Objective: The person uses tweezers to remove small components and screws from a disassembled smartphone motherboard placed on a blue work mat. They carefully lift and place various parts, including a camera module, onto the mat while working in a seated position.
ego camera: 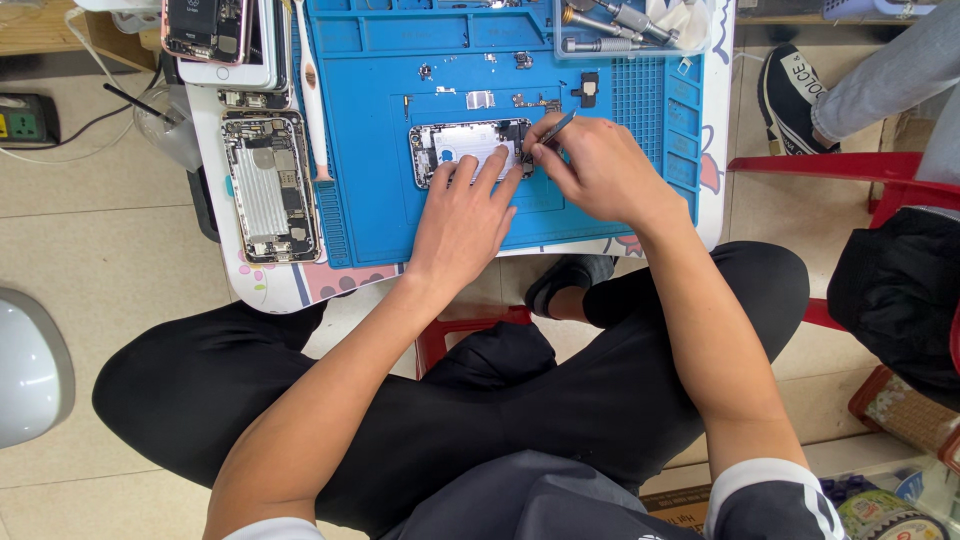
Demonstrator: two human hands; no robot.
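Tweezers [557,127] are pinched between the thumb and fingers of the right hand [598,165], their tips angled down and to the left into the top end of an opened smartphone chassis [470,150]. That chassis lies near the middle of the blue repair mat [400,215], its long axis running left to right across the desk, so the working spot sits just left of the right hand's fingertips. The left hand [462,215] rests flat, fingers spread and closed on nothing, with the fingertips pressing on the chassis's near edge to steady it. Both hands touch the phone; the right one is nearer the end being worked on.

Small screws and brackets [520,99] lie scattered on the mat just beyond the chassis. Toward the desk's left edge sits a second gutted phone body [270,185], with a stack of phones [222,38] at the far left corner. A clear tray of metal tools [620,25] stands at the far right corner, cut off by the frame.

What the tweezer tips actually grip is hidden by the fingers and too small to tell.
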